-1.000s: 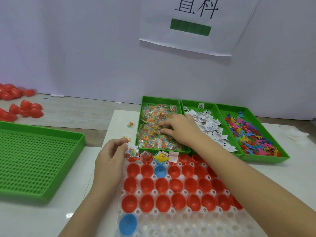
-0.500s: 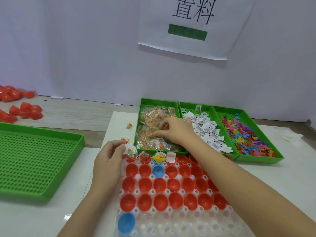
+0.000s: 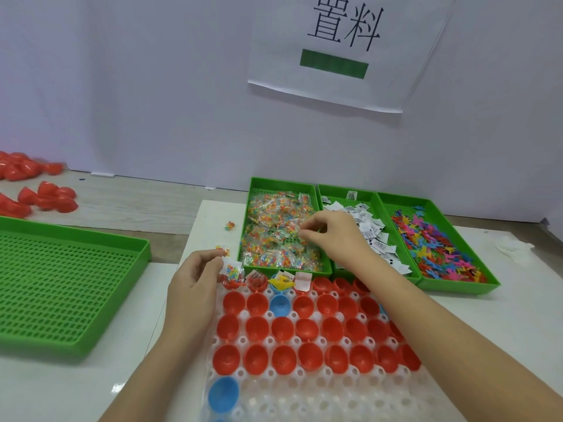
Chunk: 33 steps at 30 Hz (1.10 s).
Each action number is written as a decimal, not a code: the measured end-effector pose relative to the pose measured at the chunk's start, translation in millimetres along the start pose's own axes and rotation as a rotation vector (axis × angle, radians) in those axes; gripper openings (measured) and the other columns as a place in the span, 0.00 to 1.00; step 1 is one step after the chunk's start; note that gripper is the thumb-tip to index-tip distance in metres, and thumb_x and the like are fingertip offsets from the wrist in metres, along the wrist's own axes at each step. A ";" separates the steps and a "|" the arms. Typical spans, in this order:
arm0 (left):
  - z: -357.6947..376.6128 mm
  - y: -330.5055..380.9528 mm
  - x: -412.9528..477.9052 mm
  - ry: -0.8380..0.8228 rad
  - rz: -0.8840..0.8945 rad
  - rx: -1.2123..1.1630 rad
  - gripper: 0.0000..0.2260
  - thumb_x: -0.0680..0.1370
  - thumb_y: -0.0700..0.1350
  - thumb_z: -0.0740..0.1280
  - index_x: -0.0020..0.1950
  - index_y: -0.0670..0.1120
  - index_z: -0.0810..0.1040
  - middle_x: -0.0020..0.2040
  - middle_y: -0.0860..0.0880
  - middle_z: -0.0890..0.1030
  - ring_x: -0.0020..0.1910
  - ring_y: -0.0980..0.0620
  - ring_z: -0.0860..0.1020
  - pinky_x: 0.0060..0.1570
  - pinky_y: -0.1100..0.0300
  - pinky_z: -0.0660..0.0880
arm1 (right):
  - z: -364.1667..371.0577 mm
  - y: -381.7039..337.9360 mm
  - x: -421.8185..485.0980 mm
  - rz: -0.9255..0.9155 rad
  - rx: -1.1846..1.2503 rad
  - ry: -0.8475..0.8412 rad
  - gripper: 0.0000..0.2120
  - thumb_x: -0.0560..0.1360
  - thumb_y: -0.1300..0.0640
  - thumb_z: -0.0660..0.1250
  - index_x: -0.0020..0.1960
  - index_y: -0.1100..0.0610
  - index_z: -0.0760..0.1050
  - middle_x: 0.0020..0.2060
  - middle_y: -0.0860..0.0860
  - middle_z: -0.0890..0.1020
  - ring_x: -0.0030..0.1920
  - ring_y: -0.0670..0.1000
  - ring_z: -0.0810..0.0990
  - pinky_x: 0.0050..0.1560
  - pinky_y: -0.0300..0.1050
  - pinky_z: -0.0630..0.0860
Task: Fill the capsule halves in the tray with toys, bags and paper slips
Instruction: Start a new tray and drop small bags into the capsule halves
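Pinched in left hand (image 3: 195,281) — small clear plastic bead bag (image 3: 233,268), likely light, slippery — corner hold best; another bag (image 3: 300,232) pinched in right hand (image 3: 332,236).

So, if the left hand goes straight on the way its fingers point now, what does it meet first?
The left hand points right and slightly away. First it would meet the small bead bag at its fingertips, which it seems to pinch, just over the corner red capsule half. Depth there is unclear.
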<state>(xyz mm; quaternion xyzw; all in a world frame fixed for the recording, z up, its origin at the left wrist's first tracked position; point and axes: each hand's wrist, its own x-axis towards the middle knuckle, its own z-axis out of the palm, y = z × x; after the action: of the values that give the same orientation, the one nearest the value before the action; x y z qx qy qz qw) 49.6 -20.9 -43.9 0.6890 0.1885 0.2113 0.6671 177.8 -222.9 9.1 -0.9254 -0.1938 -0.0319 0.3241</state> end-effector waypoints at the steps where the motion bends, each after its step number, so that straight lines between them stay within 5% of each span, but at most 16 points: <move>1: 0.1 0.1 0.1 -0.001 0.003 -0.002 0.09 0.80 0.41 0.63 0.47 0.53 0.81 0.45 0.56 0.82 0.43 0.57 0.78 0.46 0.59 0.72 | -2.3 1.3 -3.2 -0.003 0.001 -0.026 0.05 0.72 0.58 0.73 0.47 0.51 0.81 0.37 0.40 0.79 0.39 0.37 0.76 0.42 0.32 0.71; 5: 0.7 -0.2 -0.2 -0.003 0.008 0.002 0.09 0.80 0.41 0.63 0.46 0.53 0.81 0.43 0.56 0.81 0.42 0.58 0.78 0.45 0.59 0.72 | -15.2 0.3 -20.7 -0.085 0.056 0.097 0.12 0.74 0.61 0.71 0.56 0.51 0.81 0.38 0.39 0.80 0.38 0.36 0.76 0.43 0.25 0.69; 8: 1.2 0.3 -0.5 -0.003 0.010 -0.010 0.10 0.80 0.40 0.63 0.47 0.53 0.81 0.43 0.57 0.82 0.41 0.60 0.77 0.45 0.61 0.72 | -28.4 -6.6 -43.4 -0.107 0.237 0.179 0.12 0.74 0.59 0.71 0.51 0.43 0.80 0.37 0.38 0.82 0.39 0.38 0.78 0.43 0.31 0.73; 14: 1.1 0.1 -0.2 -0.003 0.003 -0.011 0.09 0.79 0.41 0.63 0.46 0.53 0.80 0.44 0.56 0.81 0.45 0.55 0.78 0.47 0.59 0.72 | -33.3 -15.5 -84.1 -0.219 0.205 0.026 0.12 0.70 0.60 0.75 0.49 0.45 0.81 0.39 0.40 0.83 0.41 0.41 0.81 0.43 0.28 0.71; 20: 2.0 2.3 -1.3 -0.003 -0.005 -0.016 0.09 0.79 0.41 0.63 0.47 0.52 0.80 0.44 0.54 0.81 0.44 0.55 0.77 0.47 0.58 0.72 | -24.3 -16.3 -88.2 -0.271 0.062 -0.019 0.12 0.71 0.61 0.75 0.52 0.50 0.82 0.38 0.42 0.83 0.41 0.41 0.81 0.46 0.35 0.76; 25: 2.1 3.2 -1.2 -0.008 -0.004 -0.014 0.09 0.79 0.41 0.63 0.47 0.51 0.80 0.45 0.55 0.81 0.44 0.56 0.77 0.47 0.59 0.73 | -20.2 -20.8 -80.9 -0.325 -0.050 -0.031 0.07 0.72 0.61 0.74 0.49 0.54 0.83 0.41 0.42 0.83 0.40 0.39 0.78 0.45 0.27 0.71; 33: 2.1 3.9 -1.6 -0.006 -0.010 -0.020 0.08 0.79 0.41 0.63 0.47 0.51 0.80 0.45 0.55 0.81 0.44 0.56 0.78 0.46 0.60 0.73 | -26.6 -22.8 -72.5 -0.302 -0.161 -0.147 0.06 0.74 0.58 0.71 0.49 0.51 0.83 0.42 0.41 0.82 0.41 0.35 0.72 0.47 0.30 0.67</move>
<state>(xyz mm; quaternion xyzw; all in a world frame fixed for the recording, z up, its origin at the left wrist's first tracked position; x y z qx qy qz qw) 49.3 -23.7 -40.1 0.6821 0.1879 0.2076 0.6756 104.0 -247.4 30.1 -0.9085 -0.3507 -0.0278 0.2253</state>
